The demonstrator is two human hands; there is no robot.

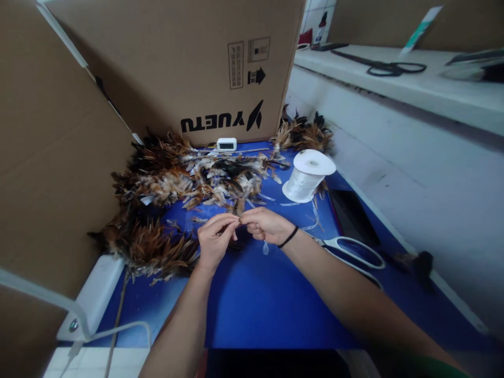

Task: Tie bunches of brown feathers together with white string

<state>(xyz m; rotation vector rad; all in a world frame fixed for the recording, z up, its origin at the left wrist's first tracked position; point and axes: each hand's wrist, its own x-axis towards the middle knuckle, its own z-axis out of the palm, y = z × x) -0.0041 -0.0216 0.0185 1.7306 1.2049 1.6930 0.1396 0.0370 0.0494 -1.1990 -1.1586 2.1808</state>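
Over the middle of the blue table, my left hand (216,236) and my right hand (268,224) meet fingertip to fingertip, both closed in a pinch. A small brown feather (240,205) sticks up at the joined fingertips, its base hidden by them. A thin translucent ribbon shows beside my right hand, with a small ribbon loop (265,248) hanging below it. Just beyond lie loose brown and black feathers (220,181). Behind my right hand, a white spool (305,176) of ribbon stands slightly tilted. White-handled scissors (356,252) lie partly under my right forearm.
A large cardboard box (165,63) walls off the back, with a small digital display (227,144) before it. Feather bunches (153,249) lie left, near a white power strip (94,299). A dark flat device (352,218) lies right. Black scissors (384,67) rest on the shelf.
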